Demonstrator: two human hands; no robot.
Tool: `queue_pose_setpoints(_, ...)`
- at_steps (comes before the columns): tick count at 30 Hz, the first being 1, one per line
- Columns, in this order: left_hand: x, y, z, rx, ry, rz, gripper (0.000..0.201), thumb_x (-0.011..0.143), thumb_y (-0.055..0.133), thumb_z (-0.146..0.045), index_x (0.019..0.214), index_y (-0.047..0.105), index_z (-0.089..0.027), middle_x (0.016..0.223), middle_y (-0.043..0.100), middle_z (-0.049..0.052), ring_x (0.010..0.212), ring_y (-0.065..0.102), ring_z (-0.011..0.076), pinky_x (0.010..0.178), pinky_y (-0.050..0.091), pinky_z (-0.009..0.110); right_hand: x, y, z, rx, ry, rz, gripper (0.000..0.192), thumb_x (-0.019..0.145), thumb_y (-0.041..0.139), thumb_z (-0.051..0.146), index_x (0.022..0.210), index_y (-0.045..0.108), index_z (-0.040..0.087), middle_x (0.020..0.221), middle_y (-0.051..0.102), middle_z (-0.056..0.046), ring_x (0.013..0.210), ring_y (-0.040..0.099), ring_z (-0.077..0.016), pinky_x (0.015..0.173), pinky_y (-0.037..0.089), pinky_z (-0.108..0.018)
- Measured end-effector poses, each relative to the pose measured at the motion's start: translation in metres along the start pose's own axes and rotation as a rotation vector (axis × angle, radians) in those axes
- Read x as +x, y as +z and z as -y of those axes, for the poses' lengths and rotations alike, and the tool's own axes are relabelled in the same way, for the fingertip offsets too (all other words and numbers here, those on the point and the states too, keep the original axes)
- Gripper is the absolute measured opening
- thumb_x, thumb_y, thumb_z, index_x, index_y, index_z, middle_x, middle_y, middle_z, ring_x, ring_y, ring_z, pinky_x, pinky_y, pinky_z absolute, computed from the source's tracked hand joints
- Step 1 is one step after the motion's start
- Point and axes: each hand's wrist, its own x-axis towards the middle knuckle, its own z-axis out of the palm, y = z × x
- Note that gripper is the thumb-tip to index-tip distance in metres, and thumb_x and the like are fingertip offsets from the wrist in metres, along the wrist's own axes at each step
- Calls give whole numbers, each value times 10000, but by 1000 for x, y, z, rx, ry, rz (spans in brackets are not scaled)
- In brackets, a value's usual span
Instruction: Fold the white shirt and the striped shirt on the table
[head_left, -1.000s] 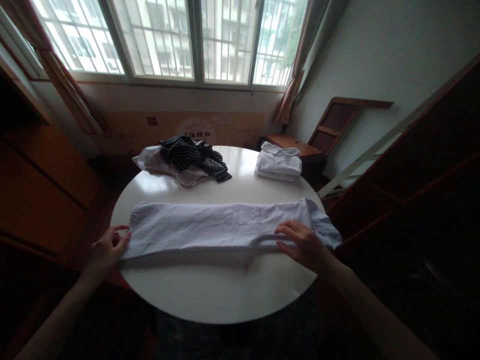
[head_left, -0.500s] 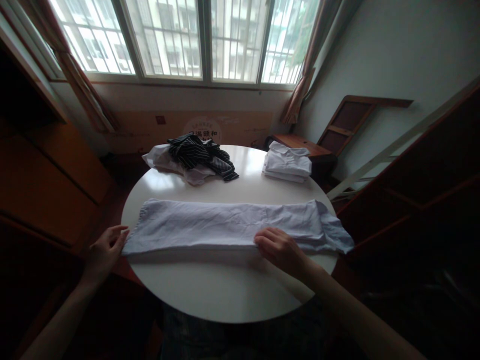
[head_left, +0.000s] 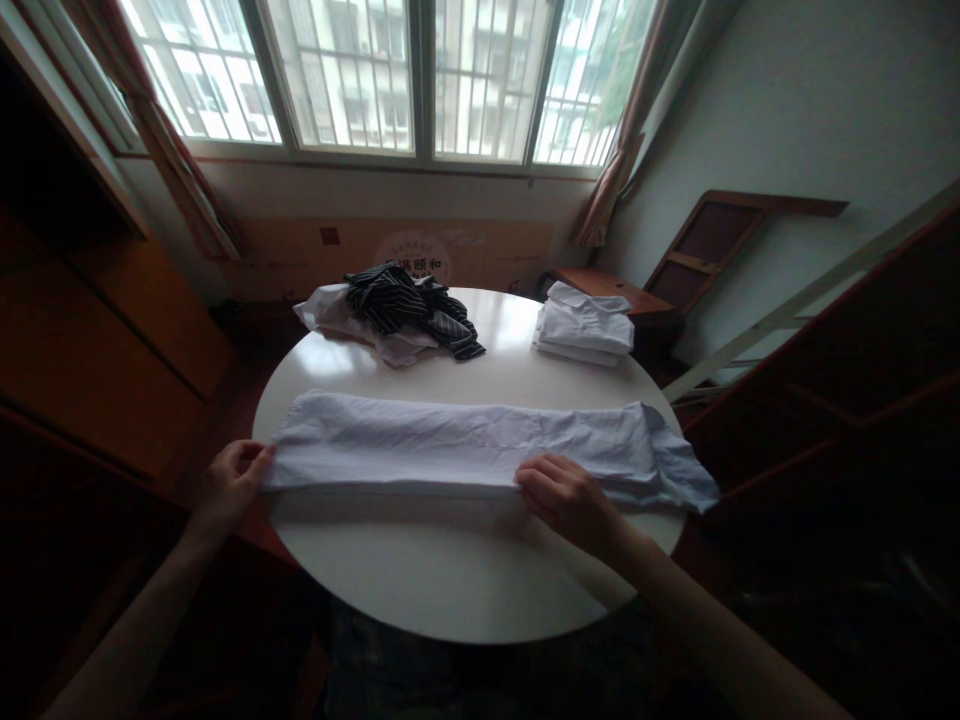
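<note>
A white shirt [head_left: 420, 440], folded into a long strip, lies across the round white table [head_left: 450, 570]. Its narrower, crumpled end hangs over the table's right edge. At the strip's left end, my left hand [head_left: 234, 480] is closed, thumb and fingers pinching the cloth's edge. My right hand [head_left: 562, 495] grips the near edge a little right of the middle, its fingers curled over the fabric. The fingertips of the right hand are partly hidden by the hand itself.
A black striped garment [head_left: 397, 300] lies heaped on white cloth [head_left: 326, 310] at the table's back left. Folded white shirts [head_left: 583, 325] are stacked at the back right. Behind the table, a cardboard panel [head_left: 292, 245] leans under the window; a wooden stand [head_left: 615, 288] is beyond the stack.
My left hand has moved slightly right and up and now pinches the shirt's left end, which is drawn smoother. My right hand keeps its place on the near edge. The view has shifted slightly.
</note>
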Motion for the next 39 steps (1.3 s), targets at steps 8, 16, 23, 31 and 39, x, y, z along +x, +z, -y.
queue_pose_setpoints(8,2,11,-1,-4,-57,-19,307,692,464,-453,827,480,-178,785,600,64,752,595,207,622,452,273,-6,13,6,19,-30,-15,153,825,404,127,783,543,176,826,577,-57,787,516,-156,682,425,-299)
queue_pose_setpoints(16,-7,7,-19,413,208,-194,208,735,441,-294,890,504,-168,837,564,69,812,555,231,729,432,350,0,1,11,123,57,88,93,804,504,245,816,559,171,846,589,-58,800,533,-165,702,440,-308)
queue_pose_setpoints(23,-14,50,-127,142,667,-115,202,789,432,-243,957,517,-171,1020,569,102,999,504,231,892,378,377,50,0,10,183,271,-133,212,860,394,238,951,572,167,918,625,-78,887,565,-179,790,445,-333)
queue_pose_setpoints(31,-52,159,-181,233,806,346,444,824,307,-169,1243,378,-41,1333,365,207,1261,297,255,1012,262,416,76,68,-6,66,378,-72,440,803,309,112,1224,416,41,1243,469,-189,1170,412,-223,984,332,-401)
queue_pose_setpoints(39,-44,154,-156,462,774,331,577,866,251,-423,1308,327,-60,1381,314,145,1293,235,229,1054,203,357,56,66,-16,-46,336,119,513,866,308,350,1291,368,68,1352,361,-145,1268,280,-228,1040,227,-394)
